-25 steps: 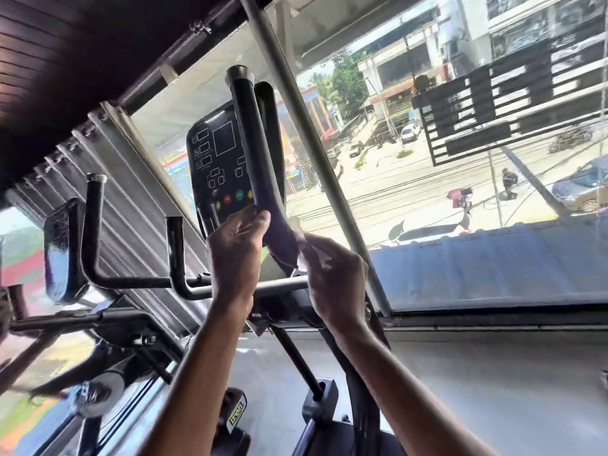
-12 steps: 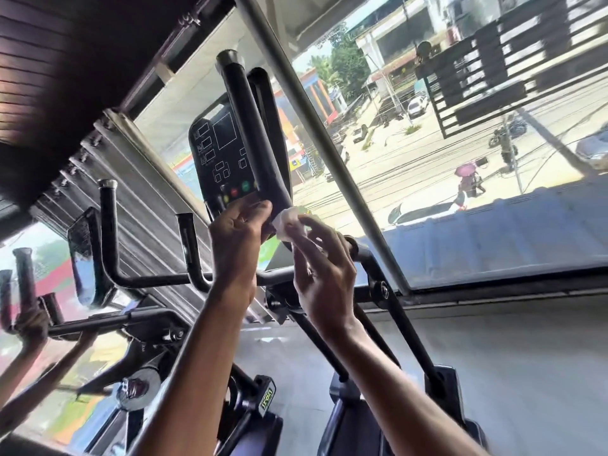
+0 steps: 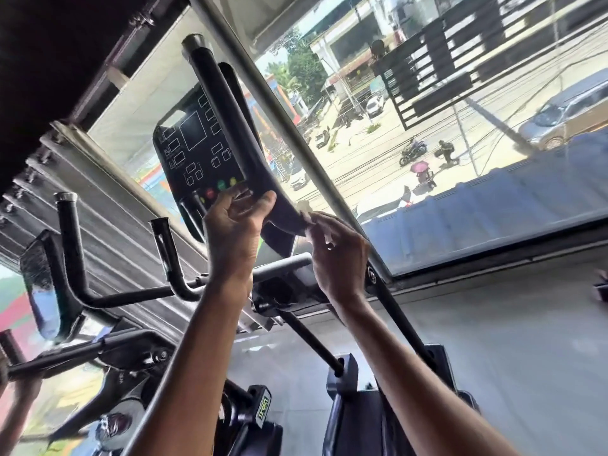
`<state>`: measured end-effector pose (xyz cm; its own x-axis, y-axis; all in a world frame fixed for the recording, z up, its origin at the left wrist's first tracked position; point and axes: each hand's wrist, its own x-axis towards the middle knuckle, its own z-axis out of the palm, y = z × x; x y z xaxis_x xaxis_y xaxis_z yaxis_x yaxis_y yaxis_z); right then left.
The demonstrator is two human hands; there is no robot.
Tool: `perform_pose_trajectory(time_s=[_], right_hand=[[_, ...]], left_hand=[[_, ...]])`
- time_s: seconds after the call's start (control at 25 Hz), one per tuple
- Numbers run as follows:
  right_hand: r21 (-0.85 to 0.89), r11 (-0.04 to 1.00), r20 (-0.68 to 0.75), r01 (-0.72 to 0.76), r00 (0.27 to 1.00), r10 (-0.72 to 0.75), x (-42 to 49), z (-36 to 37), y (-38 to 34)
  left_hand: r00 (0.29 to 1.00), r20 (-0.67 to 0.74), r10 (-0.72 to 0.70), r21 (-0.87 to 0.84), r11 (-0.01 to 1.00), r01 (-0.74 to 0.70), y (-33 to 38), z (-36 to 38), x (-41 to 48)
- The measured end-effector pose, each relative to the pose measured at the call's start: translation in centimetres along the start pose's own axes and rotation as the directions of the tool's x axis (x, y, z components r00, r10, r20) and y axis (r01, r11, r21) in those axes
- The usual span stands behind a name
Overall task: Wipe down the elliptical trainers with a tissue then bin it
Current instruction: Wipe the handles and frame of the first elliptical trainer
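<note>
A black elliptical trainer stands before me, with its console (image 3: 197,149) and a tall black handlebar (image 3: 227,106) rising past it. My left hand (image 3: 237,225) grips the lower part of that handlebar, thumb and fingers wrapped round it just under the console's coloured buttons. My right hand (image 3: 339,255) pinches a small white tissue (image 3: 306,212) and holds it against the right side of the same bar. Most of the tissue is hidden in my fingers.
A fixed curved grip (image 3: 167,258) and a crossbar (image 3: 283,264) sit below my hands. A second trainer (image 3: 65,268) stands to the left, where another person's hand (image 3: 19,386) holds a bar. A large window (image 3: 427,143) fills the wall ahead.
The view has tilted and closed in on the handlebar. My right hand with the tissue has slid a little along the bar's right side; my left hand has kept its hold.
</note>
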<state>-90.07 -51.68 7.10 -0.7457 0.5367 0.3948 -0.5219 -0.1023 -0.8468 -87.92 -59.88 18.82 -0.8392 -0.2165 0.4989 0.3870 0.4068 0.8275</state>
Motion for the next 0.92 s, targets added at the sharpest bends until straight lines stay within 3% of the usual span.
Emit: perform_pose_trajectory(time_s=[0.12, 0.28, 0.44, 0.56, 0.68, 0.8, 0.92], right_hand=[[0.052, 0.998, 0.002, 0.037, 0.999, -0.037, 0.1, 0.3, -1.2], [-0.004, 1.0, 0.062, -0.03, 0.998, 0.03, 0.7, 0.1, -0.3], [-0.029, 0.999, 0.102, 0.024, 0.995, -0.021, 1.3, -0.5, 0.6], [-0.054, 0.998, 0.183, -0.019, 0.983, 0.029, 3.0, -0.8, 0.9], [-0.058, 0.996, 0.284, 0.066, 0.958, -0.047, 4.1, -1.1, 0.6], [-0.119, 0.99, 0.389, 0.078, 0.921, -0.026, 5.7, -1.4, 0.8], [-0.049, 0.994, 0.499, 0.097, 0.865, -0.06, 7.2, -1.6, 0.0]], left_hand=[[1.0, -0.007, 0.007, 0.005, 1.0, -0.007, -0.4, 0.2, -0.1], [1.0, -0.006, 0.014, 0.025, 1.0, -0.013, -0.8, 0.2, -0.6], [0.999, -0.015, 0.03, 0.106, 0.994, -0.029, -1.1, 1.0, -1.4], [0.997, -0.051, 0.057, 0.171, 0.984, -0.047, -1.7, 1.6, -1.8], [0.989, -0.123, 0.088, 0.234, 0.97, -0.057, -2.2, 2.1, -2.0], [0.976, -0.181, 0.123, 0.291, 0.954, -0.066, -2.3, 2.6, -2.3], [0.962, -0.223, 0.156, 0.351, 0.934, -0.07, -2.6, 2.9, -2.7]])
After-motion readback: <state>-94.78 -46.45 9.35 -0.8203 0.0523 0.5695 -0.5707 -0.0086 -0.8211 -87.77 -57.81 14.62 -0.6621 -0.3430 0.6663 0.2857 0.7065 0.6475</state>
